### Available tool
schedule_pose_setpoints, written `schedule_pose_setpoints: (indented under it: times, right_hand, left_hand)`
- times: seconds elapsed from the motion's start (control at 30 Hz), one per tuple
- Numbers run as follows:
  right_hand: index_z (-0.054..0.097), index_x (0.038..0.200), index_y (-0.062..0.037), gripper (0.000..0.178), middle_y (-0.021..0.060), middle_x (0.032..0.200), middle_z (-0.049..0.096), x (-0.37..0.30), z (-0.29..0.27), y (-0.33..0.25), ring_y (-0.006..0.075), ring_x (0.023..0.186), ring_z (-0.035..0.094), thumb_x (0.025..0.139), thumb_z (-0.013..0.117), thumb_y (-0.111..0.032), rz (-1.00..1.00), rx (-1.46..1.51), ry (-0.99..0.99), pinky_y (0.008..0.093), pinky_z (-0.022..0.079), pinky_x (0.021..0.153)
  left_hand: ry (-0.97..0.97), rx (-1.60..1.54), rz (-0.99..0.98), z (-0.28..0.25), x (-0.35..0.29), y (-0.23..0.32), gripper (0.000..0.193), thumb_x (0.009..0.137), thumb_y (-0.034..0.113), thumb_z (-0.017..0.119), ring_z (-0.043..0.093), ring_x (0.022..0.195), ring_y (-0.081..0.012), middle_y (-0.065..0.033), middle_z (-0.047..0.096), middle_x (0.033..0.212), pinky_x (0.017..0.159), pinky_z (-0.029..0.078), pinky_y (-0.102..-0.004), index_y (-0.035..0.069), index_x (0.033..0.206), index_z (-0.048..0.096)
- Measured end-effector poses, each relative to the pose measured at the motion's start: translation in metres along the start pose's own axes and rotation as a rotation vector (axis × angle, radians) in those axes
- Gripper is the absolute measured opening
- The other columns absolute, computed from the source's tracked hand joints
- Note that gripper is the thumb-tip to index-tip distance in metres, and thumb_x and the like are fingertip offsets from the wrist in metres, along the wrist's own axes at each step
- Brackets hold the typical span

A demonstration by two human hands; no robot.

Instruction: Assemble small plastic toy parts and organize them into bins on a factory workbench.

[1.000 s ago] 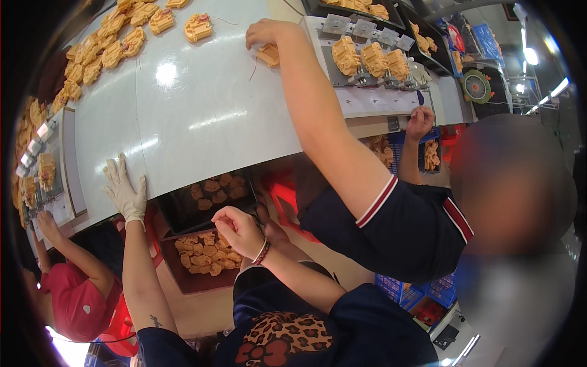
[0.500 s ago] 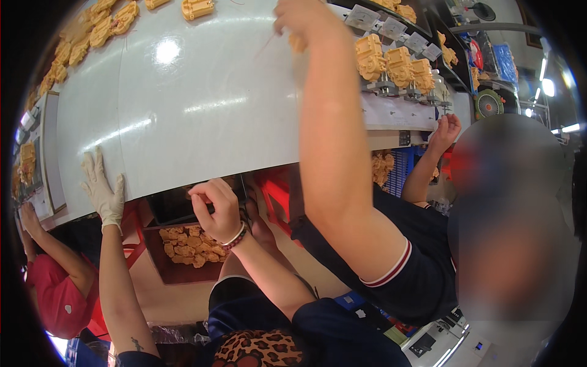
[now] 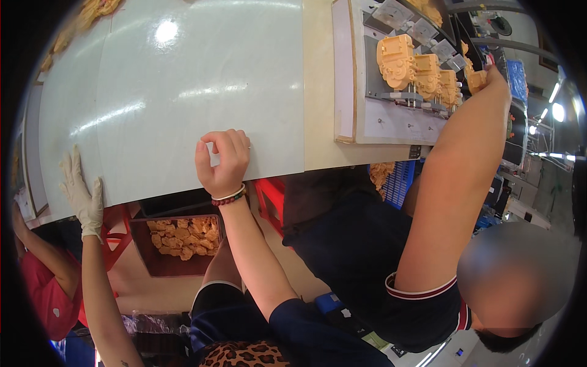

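My left hand (image 3: 84,194), in a pale glove, lies on the near edge of the white table (image 3: 183,116) with its fingers stretched out and nothing in it. Bare, with bracelets (image 3: 229,196) at the wrist, my right hand (image 3: 225,161) is over the table's near edge. Its fingers are curled in and the thumb stands close to the index finger, with a gap between them. The fingertips are partly hidden, so I cannot tell whether they hold anything small.
Below the table stands a dark red bin (image 3: 177,267) of orange-yellow plastic parts (image 3: 186,237). At right, a fixture (image 3: 382,122) carries several such housings (image 3: 396,61). A co-worker's arm (image 3: 468,162) reaches past it. Another person in red (image 3: 52,287) sits at left.
My right hand has risen from beside the table edge to over the tabletop. The co-worker's arm has swung from the table to the far right. The view has shifted.
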State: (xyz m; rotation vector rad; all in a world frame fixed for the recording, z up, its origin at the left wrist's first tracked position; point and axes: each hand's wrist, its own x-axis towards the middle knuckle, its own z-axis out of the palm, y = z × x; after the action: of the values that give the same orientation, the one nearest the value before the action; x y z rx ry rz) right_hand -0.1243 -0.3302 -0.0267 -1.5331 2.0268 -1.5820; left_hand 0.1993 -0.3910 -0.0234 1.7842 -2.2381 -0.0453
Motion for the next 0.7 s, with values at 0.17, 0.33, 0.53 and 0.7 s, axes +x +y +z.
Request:
schedule_pose_setpoints:
  times: [0.17, 0.33, 0.53, 0.7]
  right_hand:
    - [0.055, 0.072, -0.0097, 0.013, 0.0027, 0.063, 0.044, -0.003, 0.001, -0.001, 0.0208, 0.060, 0.042, 0.077, 0.062, -0.019, -0.008, 0.035, -0.006, 0.0343, 0.031, 0.059]
    - [0.055, 0.070, -0.0103, 0.012, 0.0021, 0.062, 0.042, -0.002, 0.001, 0.000, 0.0200, 0.059, 0.040, 0.077, 0.061, -0.017, -0.013, 0.066, 0.002, 0.0339, 0.031, 0.059]
    - [0.055, 0.068, -0.0107, 0.013, 0.0013, 0.059, 0.040, 0.011, -0.008, -0.011, 0.0190, 0.057, 0.040, 0.079, 0.060, -0.016, 0.002, 0.129, 0.030, 0.0338, 0.031, 0.059]
    - [0.056, 0.069, -0.0090, 0.014, 0.0017, 0.058, 0.043, 0.022, -0.011, -0.025, 0.0190, 0.057, 0.041, 0.081, 0.060, -0.015, -0.031, 0.173, 0.010, 0.0330, 0.032, 0.058]
  left_hand:
    - [-0.008, 0.012, 0.008, 0.002, -0.002, -0.006, 0.088, 0.082, 0.073, 0.041, 0.009, 0.147, -0.0348, -0.0121, 0.018, 0.159, 0.112, 0.001, -0.0636, 0.024, 0.153, 0.025]
    - [-0.007, 0.004, 0.018, 0.004, 0.000, -0.008, 0.087, 0.082, 0.072, 0.042, 0.008, 0.148, -0.0339, -0.0108, 0.018, 0.159, 0.112, 0.001, -0.0637, 0.024, 0.153, 0.024]
    - [0.021, 0.019, 0.009, 0.001, 0.001, -0.006, 0.087, 0.081, 0.069, 0.045, 0.010, 0.148, -0.0330, -0.0105, 0.021, 0.158, 0.113, 0.001, -0.0619, 0.024, 0.152, 0.026]
    - [0.024, 0.031, -0.011, 0.000, -0.001, -0.004, 0.087, 0.078, 0.061, 0.052, 0.010, 0.148, -0.0324, -0.0093, 0.019, 0.159, 0.114, 0.002, -0.0615, 0.027, 0.152, 0.025]
